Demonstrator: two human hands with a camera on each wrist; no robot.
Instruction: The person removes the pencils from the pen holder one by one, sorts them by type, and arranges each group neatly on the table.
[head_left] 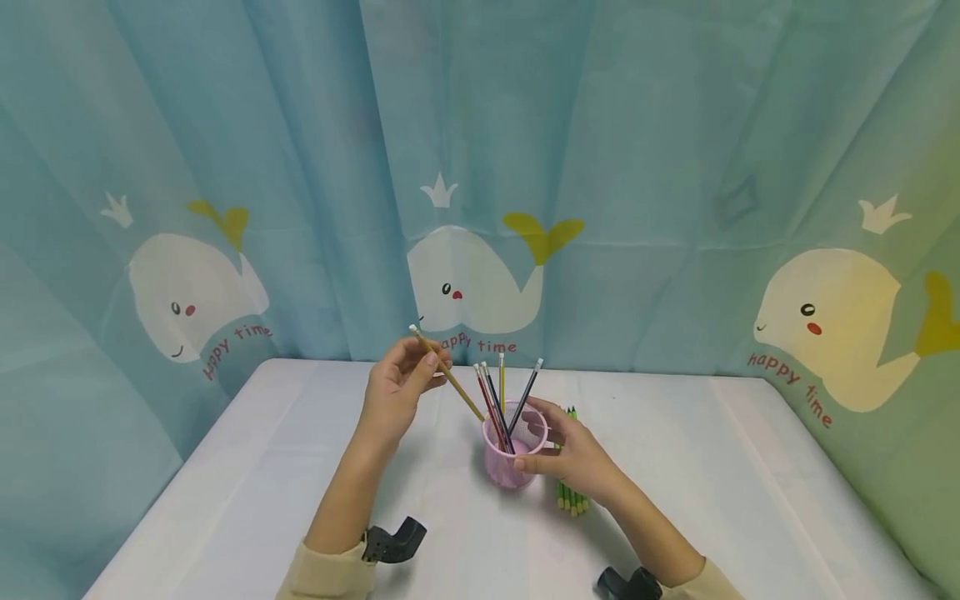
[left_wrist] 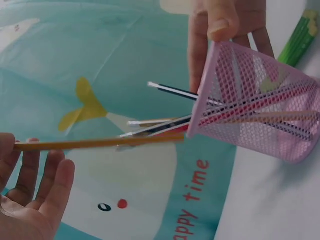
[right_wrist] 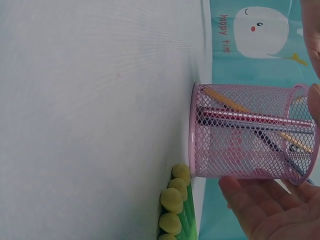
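In the head view my left hand pinches a yellow pencil near its white-tipped end. The pencil slants down to the right, its lower end right at the rim of a pink mesh pencil cup. Several pencils with pale ends lean inside the cup: dark ones, a red one and another yellow one. My right hand holds the cup by its right side, thumb at the near rim and fingers behind. The cup stands upright on the table.
Just right of the cup lies a row of green pencils, partly hidden by the right hand; their rounded yellowish ends show in the right wrist view. Behind the white table hangs a blue curtain printed with whales.
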